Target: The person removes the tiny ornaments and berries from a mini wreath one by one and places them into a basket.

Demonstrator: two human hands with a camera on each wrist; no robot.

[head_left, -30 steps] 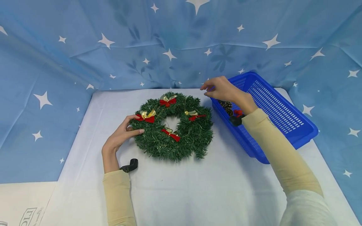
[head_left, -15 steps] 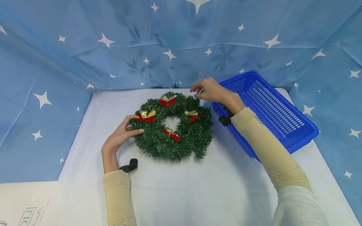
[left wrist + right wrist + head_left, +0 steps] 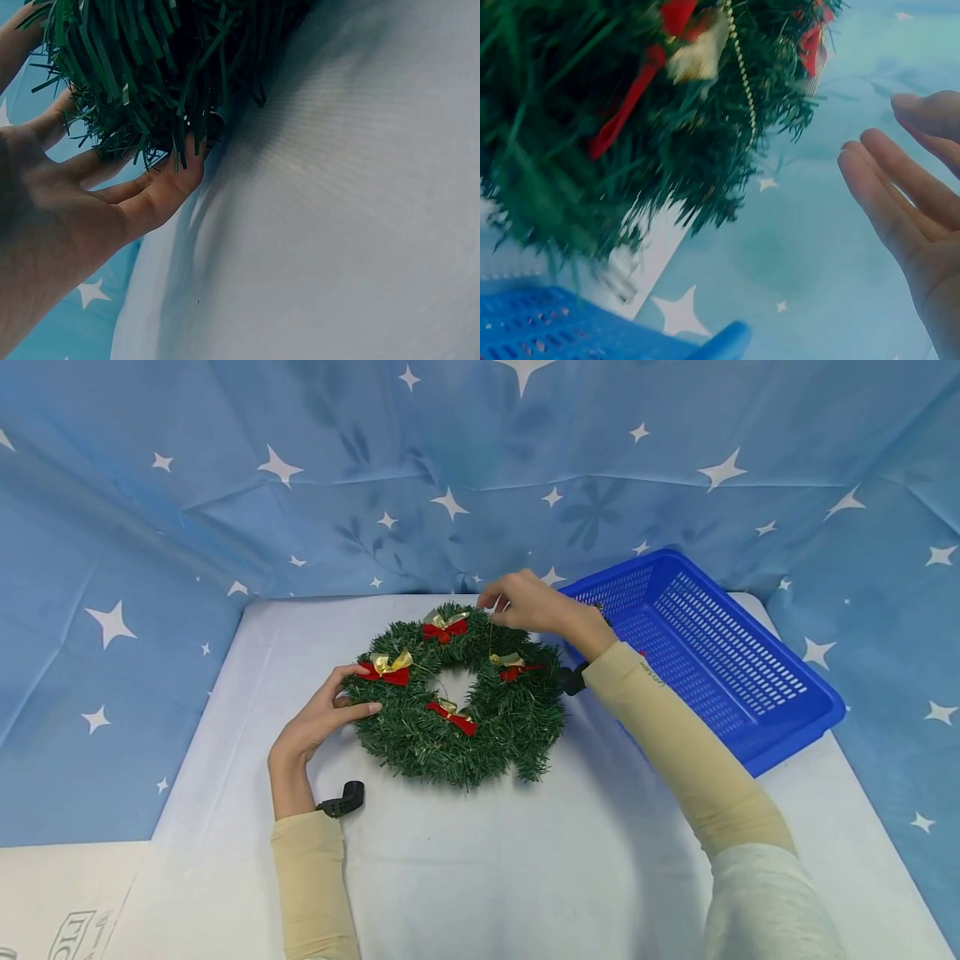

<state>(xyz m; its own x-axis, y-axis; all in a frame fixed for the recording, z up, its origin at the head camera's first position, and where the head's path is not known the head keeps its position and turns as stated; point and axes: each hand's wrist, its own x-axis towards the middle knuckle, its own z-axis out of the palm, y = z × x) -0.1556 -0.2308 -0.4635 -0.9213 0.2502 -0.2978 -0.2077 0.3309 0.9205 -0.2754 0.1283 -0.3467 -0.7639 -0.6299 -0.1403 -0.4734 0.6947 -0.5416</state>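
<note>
A green Christmas wreath [image 3: 450, 760] with red and gold bows lies on the white-covered table. My left hand [image 3: 318, 718] grips its left edge beside one bow [image 3: 386, 672]; in the left wrist view the fingers [image 3: 169, 187] curl in under the tinsel. Above the wreath's upper right is my right hand [image 3: 532, 603], bent at the wrist. Seen from the right wrist, its thumb and fingers [image 3: 885, 199] are apart, with nothing between them, beside the wreath. A gold bead string [image 3: 740, 64] runs over the tinsel next to the right-hand bow [image 3: 519, 670].
A blue plastic basket [image 3: 802, 714] stands at the right, partly under my right forearm. Glimpses of a pinecone [image 3: 598, 607] and something red show inside it. A blue curtain [image 3: 480, 460] with white stars rises behind the table.
My right hand has moved left from the basket's near-left corner to above the wreath's upper right. The left hand and the wreath have stayed put.
</note>
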